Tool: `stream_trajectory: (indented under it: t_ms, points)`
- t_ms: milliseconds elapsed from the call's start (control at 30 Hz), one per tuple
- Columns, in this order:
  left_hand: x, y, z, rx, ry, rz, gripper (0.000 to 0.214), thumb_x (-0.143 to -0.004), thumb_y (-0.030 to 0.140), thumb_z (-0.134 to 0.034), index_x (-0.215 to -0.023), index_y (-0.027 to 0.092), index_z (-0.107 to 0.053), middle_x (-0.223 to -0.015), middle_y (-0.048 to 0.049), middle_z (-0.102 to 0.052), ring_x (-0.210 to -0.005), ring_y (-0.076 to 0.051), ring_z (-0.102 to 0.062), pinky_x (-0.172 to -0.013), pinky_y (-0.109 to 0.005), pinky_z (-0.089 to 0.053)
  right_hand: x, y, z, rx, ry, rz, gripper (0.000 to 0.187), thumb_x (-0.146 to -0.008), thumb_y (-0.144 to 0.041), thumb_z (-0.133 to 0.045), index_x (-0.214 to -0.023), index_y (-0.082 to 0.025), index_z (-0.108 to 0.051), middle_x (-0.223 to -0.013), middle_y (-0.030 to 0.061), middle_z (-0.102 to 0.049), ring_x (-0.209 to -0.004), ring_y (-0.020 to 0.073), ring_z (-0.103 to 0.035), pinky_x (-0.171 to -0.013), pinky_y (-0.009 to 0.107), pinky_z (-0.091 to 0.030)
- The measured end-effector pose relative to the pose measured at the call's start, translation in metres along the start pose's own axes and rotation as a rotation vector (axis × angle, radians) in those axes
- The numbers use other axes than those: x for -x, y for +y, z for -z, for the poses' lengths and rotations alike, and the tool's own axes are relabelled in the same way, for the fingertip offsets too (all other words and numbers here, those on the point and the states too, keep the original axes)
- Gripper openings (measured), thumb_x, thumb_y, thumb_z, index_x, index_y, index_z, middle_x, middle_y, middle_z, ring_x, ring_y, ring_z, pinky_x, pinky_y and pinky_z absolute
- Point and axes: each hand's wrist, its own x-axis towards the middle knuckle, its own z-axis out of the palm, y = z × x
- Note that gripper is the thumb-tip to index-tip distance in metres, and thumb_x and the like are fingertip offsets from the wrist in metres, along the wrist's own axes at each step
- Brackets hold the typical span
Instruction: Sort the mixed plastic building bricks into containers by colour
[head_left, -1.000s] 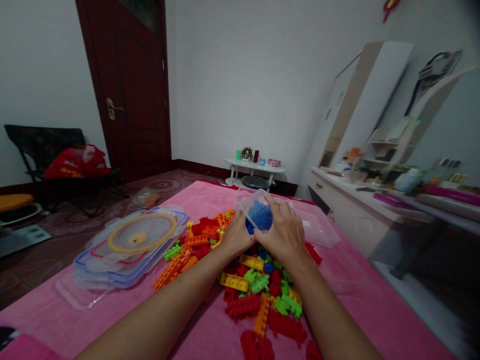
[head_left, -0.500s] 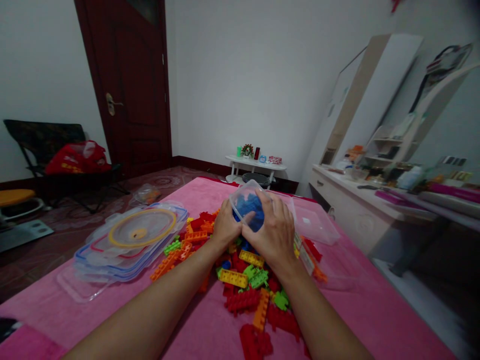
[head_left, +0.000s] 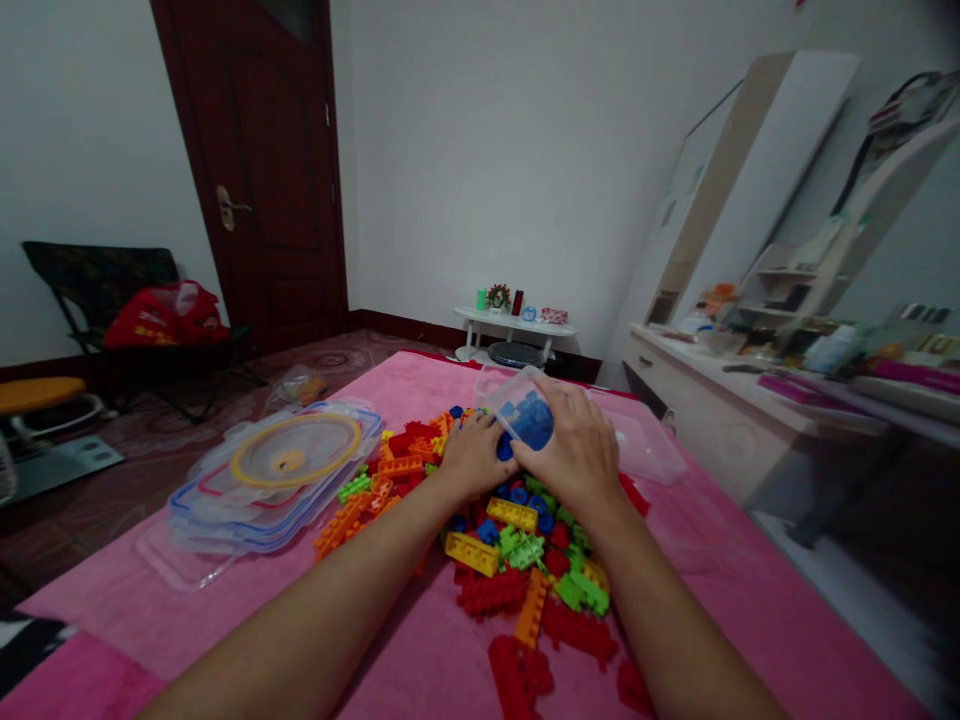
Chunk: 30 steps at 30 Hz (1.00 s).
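A clear plastic tub with blue bricks inside is tipped on its side over a heap of coloured building bricks on the pink cloth. My right hand is wrapped over the tub from the right. Against the tub's lower left side rests my left hand, fingers curled at its mouth, where a few blue bricks lie among the pile. Red, orange, yellow and green bricks spread out below both wrists.
A stack of clear lids and trays lies left of the bricks. Another clear container sits right of my hands. The pink table ends at right near a white dresser. A dark door and chair stand behind.
The tub has come down from a raised, tilted hold to the top of the brick pile, both hands still on it. More blue bricks show near its mouth.
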Motion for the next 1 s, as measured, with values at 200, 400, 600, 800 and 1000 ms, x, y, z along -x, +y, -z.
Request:
stream_trajectory:
  t_ms: [200,400,600,800,1000]
  points:
    - [-0.007,-0.028,0.015,-0.015,-0.156,-0.002,0.063,-0.068,0.062,-0.062,-0.119,0.024,-0.062,-0.135,-0.0086,-0.051,-0.123,-0.031,-0.046,-0.103,-0.041,-0.036,-0.004,0.013,0.002,-0.084,0.015,-0.025,0.074,-0.063,-0.037,-0.068,-0.133,-0.03,-0.045,-0.121,0.0086,-0.056,-0.108,0.0302,-0.054,-0.088,0.045,-0.046]
    - [-0.017,-0.041,0.041,0.127,-0.284,0.103,0.069,-0.055,0.06,-0.073,-0.114,0.025,-0.066,-0.114,-0.005,-0.067,-0.102,-0.027,-0.062,-0.089,-0.031,-0.047,-0.012,0.031,0.008,-0.188,0.017,-0.159,0.076,-0.061,-0.045,-0.07,-0.132,-0.029,-0.047,-0.12,0.008,-0.059,-0.099,0.0294,-0.06,-0.081,0.044,-0.05]
    - [-0.015,-0.007,0.039,0.187,-0.015,-0.014,0.051,-0.073,0.049,-0.062,-0.118,0.024,-0.062,-0.114,-0.0051,-0.066,-0.103,-0.024,-0.061,-0.088,-0.032,-0.048,-0.003,0.003,0.0,-0.195,0.115,-0.011,0.077,-0.062,-0.037,-0.07,-0.134,-0.03,-0.044,-0.122,0.007,-0.056,-0.11,0.0289,-0.055,-0.091,0.044,-0.047]
    - [-0.001,0.005,0.014,-0.016,-0.032,-0.102,0.06,-0.079,0.063,-0.049,-0.126,0.027,-0.057,-0.141,-0.0072,-0.045,-0.126,-0.031,-0.043,-0.105,-0.046,-0.035,-0.007,0.017,0.005,-0.175,0.055,-0.005,0.076,-0.063,-0.04,-0.07,-0.134,-0.029,-0.044,-0.121,0.0069,-0.057,-0.108,0.0287,-0.057,-0.087,0.042,-0.049]
    - [0.002,-0.001,0.005,-0.067,-0.198,-0.089,0.073,-0.075,0.076,-0.039,-0.134,0.033,-0.049,-0.146,-0.005,-0.039,-0.137,-0.037,-0.024,-0.108,-0.057,-0.022,-0.012,0.031,0.015,-0.055,0.009,0.045,0.074,-0.063,-0.038,-0.07,-0.132,-0.029,-0.047,-0.12,0.0076,-0.058,-0.105,0.0292,-0.058,-0.085,0.042,-0.05]
